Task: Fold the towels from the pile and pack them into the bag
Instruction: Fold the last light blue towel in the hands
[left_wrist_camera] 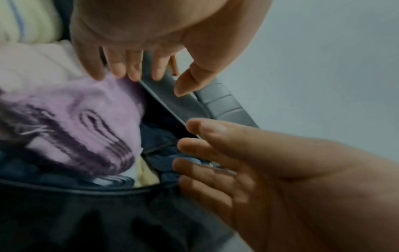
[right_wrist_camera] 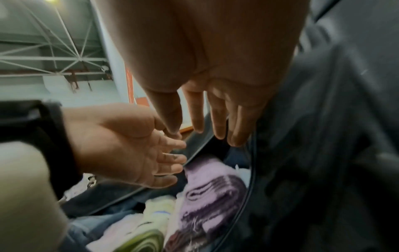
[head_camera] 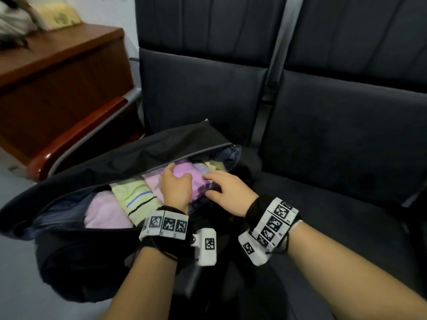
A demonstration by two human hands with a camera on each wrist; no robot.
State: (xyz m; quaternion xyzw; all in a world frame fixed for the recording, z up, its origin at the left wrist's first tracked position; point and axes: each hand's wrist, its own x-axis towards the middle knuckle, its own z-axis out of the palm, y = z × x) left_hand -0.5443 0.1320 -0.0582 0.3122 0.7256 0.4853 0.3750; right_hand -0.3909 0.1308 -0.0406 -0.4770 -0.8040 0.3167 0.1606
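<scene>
A black bag (head_camera: 115,158) lies open on a dark seat with folded towels packed side by side in it. A purple towel with dark stripes (head_camera: 182,172) sits at its right end, seen close up as the purple towel (left_wrist_camera: 86,105) and the purple towel (right_wrist_camera: 211,191). My left hand (head_camera: 176,185) is over this towel with straight fingers, their tips at its far edge by the flap. My right hand (head_camera: 227,188) is spread at the towel's right side and grips nothing. The wrist views show the left hand (left_wrist_camera: 157,68) and the right hand (right_wrist_camera: 205,102) both with straight fingers.
A green striped towel (head_camera: 134,199) and a pink towel (head_camera: 104,211) fill the bag's left part. A second dark seat (head_camera: 346,146) lies to the right. A wooden cabinet (head_camera: 57,77) and a red-brown armrest (head_camera: 80,139) stand to the left.
</scene>
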